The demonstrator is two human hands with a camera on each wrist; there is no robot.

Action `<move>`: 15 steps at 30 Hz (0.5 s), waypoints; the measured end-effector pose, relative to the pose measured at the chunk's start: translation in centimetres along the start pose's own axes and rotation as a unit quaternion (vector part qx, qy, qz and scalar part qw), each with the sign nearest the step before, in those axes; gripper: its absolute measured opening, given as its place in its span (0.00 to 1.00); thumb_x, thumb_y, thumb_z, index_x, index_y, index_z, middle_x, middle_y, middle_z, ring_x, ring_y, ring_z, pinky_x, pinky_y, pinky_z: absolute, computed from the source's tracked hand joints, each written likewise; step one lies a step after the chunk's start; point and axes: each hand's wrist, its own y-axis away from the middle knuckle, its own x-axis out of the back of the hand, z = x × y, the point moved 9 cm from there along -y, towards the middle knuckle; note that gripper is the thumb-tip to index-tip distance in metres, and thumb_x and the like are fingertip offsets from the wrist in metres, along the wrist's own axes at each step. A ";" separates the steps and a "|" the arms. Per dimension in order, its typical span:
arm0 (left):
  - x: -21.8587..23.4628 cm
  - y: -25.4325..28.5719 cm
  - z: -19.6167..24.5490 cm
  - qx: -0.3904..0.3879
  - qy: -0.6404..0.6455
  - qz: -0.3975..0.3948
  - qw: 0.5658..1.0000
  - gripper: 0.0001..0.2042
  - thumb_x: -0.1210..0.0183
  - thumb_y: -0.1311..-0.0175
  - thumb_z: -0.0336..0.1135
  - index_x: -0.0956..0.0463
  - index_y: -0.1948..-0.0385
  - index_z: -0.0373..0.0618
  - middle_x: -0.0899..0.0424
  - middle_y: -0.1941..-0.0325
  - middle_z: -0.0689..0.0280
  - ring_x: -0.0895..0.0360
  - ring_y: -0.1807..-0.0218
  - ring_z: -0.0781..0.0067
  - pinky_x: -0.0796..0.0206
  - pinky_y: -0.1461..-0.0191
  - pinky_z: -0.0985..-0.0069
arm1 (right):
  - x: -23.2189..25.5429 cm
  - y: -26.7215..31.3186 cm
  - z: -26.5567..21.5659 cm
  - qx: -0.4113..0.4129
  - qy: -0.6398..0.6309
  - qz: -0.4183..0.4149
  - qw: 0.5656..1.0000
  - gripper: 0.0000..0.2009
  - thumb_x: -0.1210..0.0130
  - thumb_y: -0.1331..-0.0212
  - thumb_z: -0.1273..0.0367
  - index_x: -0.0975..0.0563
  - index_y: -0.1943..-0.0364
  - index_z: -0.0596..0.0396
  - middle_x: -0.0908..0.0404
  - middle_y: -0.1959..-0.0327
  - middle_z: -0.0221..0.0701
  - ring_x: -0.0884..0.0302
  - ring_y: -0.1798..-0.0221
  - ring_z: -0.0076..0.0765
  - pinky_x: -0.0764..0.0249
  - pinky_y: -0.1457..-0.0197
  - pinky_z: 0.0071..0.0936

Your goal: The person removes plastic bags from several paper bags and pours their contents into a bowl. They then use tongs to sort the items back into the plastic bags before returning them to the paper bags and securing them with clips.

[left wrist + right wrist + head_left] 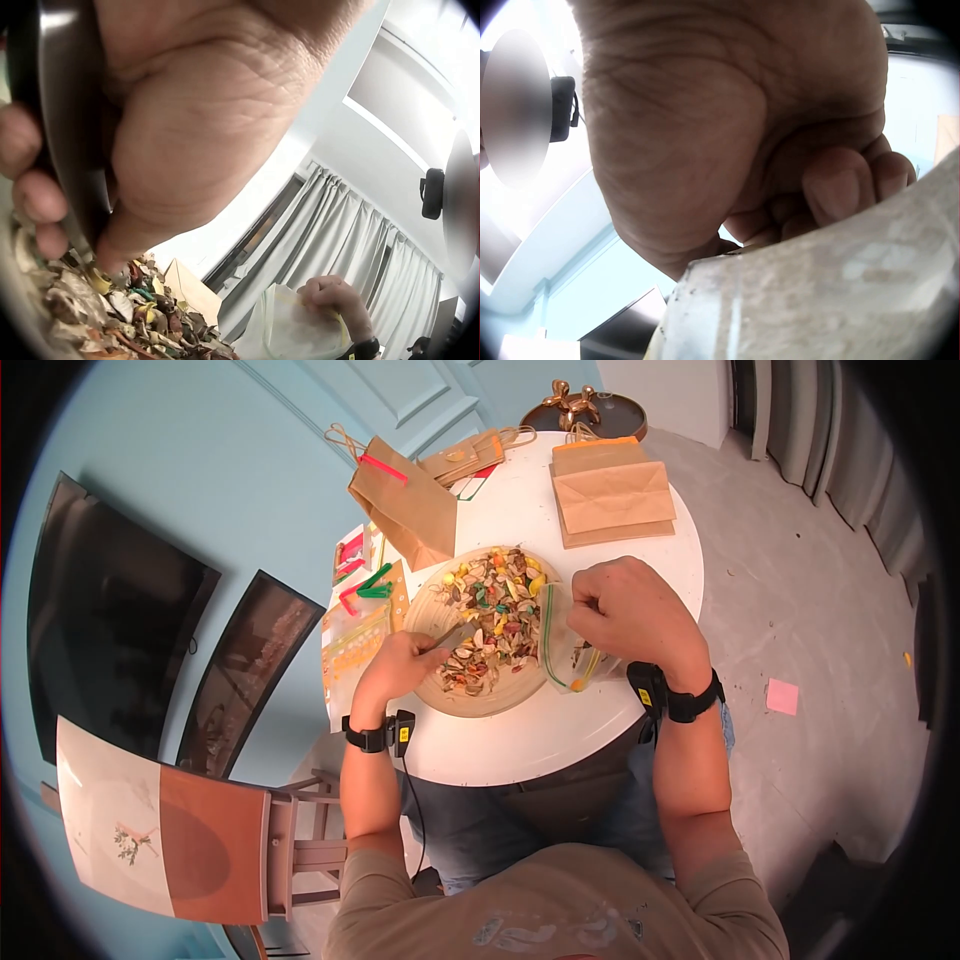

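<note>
A round light wooden tray [428,610] on the white table holds a heap of dried petals and leaves [497,622] in brown, yellow, red and green. At the tray's left side my left hand [395,668] grips a dark grey metal utensil [71,120], whose tip reaches into the heap; its exact kind I cannot tell. To the right of the heap, my right hand [635,610] pinches the upper edge of a clear zip bag [556,645] with a green seal strip. The bag's mouth gapes beside the tray, and some dried pieces show low in it.
Brown paper bags stand behind the tray, one upright [405,505] and one on the right [615,495]. Green and red ties [372,588] and another zip bag [360,645] lie at the table's left. The white table [480,755] is round, with its edge near my lap.
</note>
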 end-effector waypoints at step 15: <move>2.6 5.1 8.9 -0.088 0.002 0.053 0.995 0.15 0.28 0.24 0.39 0.11 0.60 0.32 0.21 0.78 0.51 0.29 0.76 0.66 0.33 0.68 0.63 | -0.5 -0.3 -0.3 -0.007 0.005 -0.009 1.000 0.09 0.41 0.45 0.69 0.16 0.75 0.61 0.17 0.74 0.50 0.19 0.70 0.63 0.23 0.62 0.53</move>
